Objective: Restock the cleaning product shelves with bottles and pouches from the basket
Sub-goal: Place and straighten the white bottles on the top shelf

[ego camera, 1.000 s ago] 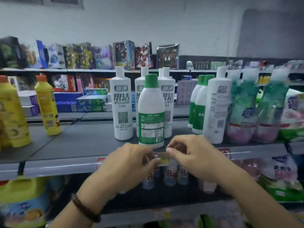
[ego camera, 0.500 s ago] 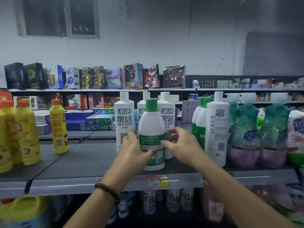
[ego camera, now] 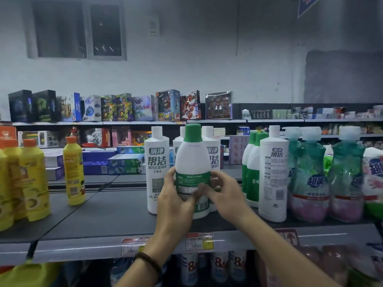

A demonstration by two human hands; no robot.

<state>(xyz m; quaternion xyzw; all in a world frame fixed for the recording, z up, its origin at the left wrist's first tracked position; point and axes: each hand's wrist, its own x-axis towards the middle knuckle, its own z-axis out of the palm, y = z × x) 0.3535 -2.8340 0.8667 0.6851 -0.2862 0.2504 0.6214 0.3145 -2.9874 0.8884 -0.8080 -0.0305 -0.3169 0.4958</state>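
Note:
A white bottle with a green cap and green label (ego camera: 192, 156) stands upright on the dark shelf (ego camera: 107, 216), near its front edge. Both hands wrap its lower half: my left hand (ego camera: 174, 201) from the left, my right hand (ego camera: 223, 191) from the right, fingers meeting over the label. Behind it stand white toilet-cleaner bottles (ego camera: 156, 168). The basket is out of view.
To the right stand green-capped bottles (ego camera: 251, 168), a tall white bottle (ego camera: 272, 175) and green refill pouches (ego camera: 308, 183). Yellow bottles (ego camera: 73, 170) stand at the left. Price tags (ego camera: 199, 241) sit on the shelf rail. More bottles fill the shelf below; toy boxes line the far shelves.
My hands left the price tag on the shelf rail, rose to the green-capped bottle and closed around it. The view tilted upward.

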